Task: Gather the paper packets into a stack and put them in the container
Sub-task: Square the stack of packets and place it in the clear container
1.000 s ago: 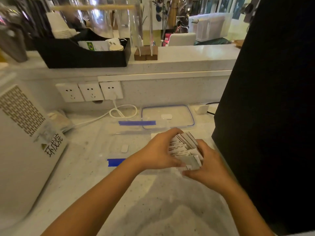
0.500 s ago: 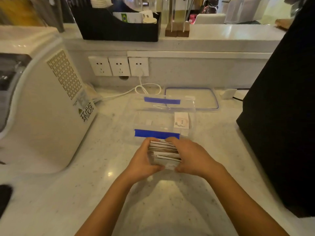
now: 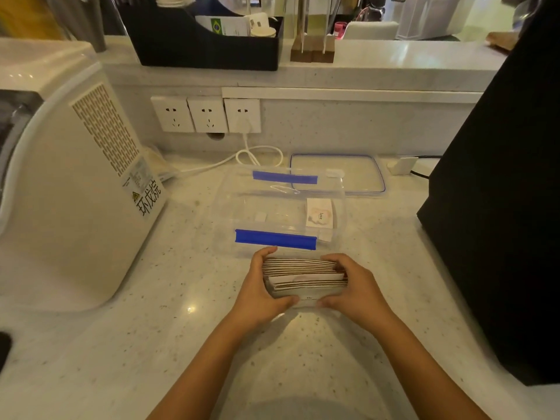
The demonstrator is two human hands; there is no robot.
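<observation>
A stack of white paper packets (image 3: 304, 277) stands on edge on the speckled counter, squeezed between both hands. My left hand (image 3: 260, 291) grips its left end and my right hand (image 3: 353, 287) grips its right end, thumbs in front. Just beyond the stack sits a clear plastic container (image 3: 230, 207) with blue tape strips on its near and far rims. One loose packet (image 3: 319, 217) marked "love" lies inside it at the right. The container's clear lid (image 3: 369, 174) with a blue seal lies flat behind it.
A white appliance (image 3: 69, 183) stands at the left. A large black box (image 3: 500, 207) fills the right side. Wall sockets (image 3: 207, 115) with a white cable (image 3: 242, 157) are behind the container. A black organiser (image 3: 181, 47) sits on the raised ledge.
The fanned packets have been squared into an even stack between both hands, now just in front of the container. The camera has tilted down and shifted left.
</observation>
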